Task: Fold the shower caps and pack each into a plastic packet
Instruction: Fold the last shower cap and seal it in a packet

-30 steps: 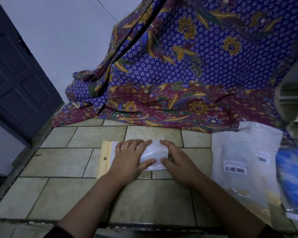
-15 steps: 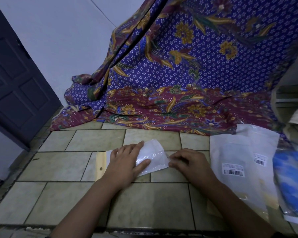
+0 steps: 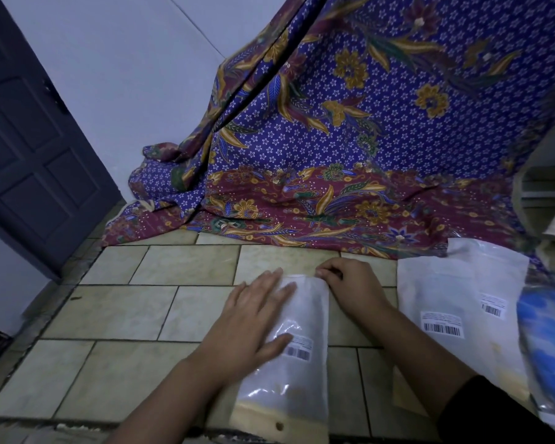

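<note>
Packet [image 3: 302, 373] has turned since 0.5 s ago: its card end now points toward the person. Left hand [image 3: 253, 318] lies flat on it, fingers straight. Right hand [image 3: 350, 283], curled, pinches its far corner beside the left fingertips. Likely a final smoothing, so this one looks nearly packed.

The bench [image 3: 116, 315] is topped with pale, beige-green tiles laid in staggered rows with dark grout. In the lower centre of the frame a plastic packet [image 3: 302, 373] lies flat on it, its yellowish header strip [image 3: 279, 424] at the bottom edge. At the right lie two overlapping white packets [image 3: 436, 293], each with a barcode label, and beside them at the frame's edge a blue-patterned packet [image 3: 545, 334]. A floral cloth [image 3: 302, 206] spreads across the back tiles.
</note>
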